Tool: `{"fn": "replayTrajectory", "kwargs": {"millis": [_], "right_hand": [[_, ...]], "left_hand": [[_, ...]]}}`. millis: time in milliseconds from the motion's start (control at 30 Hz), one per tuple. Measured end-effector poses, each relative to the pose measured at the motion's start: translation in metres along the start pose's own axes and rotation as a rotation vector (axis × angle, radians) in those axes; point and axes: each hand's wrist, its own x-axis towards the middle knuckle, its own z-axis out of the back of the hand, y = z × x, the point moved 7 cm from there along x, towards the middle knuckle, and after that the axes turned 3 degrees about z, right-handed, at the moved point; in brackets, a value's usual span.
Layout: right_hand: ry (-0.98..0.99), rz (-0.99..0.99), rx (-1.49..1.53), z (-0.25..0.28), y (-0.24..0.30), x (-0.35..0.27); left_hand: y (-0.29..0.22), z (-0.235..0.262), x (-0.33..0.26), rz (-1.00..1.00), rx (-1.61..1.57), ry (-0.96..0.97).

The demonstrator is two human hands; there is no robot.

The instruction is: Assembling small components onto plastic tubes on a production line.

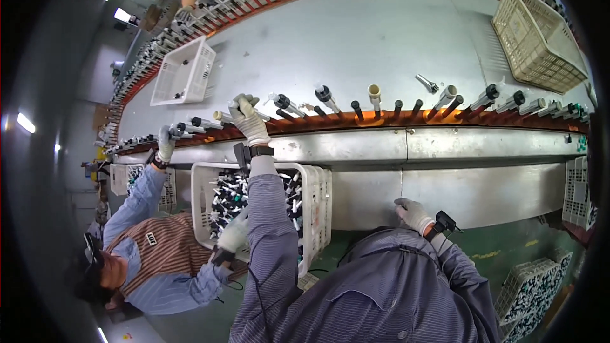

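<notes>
My left hand (249,121), in a white glove with grey fingertips, reaches over the orange-lit rail (298,122). Its fingers are curled together among the upright pegs; whatever they hold is hidden. Just right of it a black-and-white tubular part (286,103) leans on its peg. My right hand (414,215), gloved alike, hangs low before the metal front panel (483,197). Its fingers are loosely bent and apart, with nothing visible in them. Along the rail, dark pegs (398,108) stand bare between pegs that carry black or cream tubes, such as a cream tube (375,96).
Below my left forearm stands a white crate (321,209) of small black, white and green parts. At left, a co-worker's gloved hand (233,234) is at it; their other hand (166,146) touches the rail. A white basket (159,86) and cream basket (540,57) sit on the metal table.
</notes>
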Motion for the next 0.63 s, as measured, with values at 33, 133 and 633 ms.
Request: {"fn": "replayTrajectory", "kwargs": {"millis": [33,133,633], "right_hand": [[-0.006,0.007,0.005,0.009,-0.005,-0.010],[0.055,-0.083,0.050,0.028,-0.018,-0.035],[0.070,0.015,0.105,0.002,-0.085,-0.098]], "left_hand": [[0.000,0.000,-0.011,0.048,-0.006,-0.045],[-0.002,0.026,-0.027,0.109,-0.026,-0.083],[-0.050,0.098,-0.271,0.227,1.006,0.528]]}}
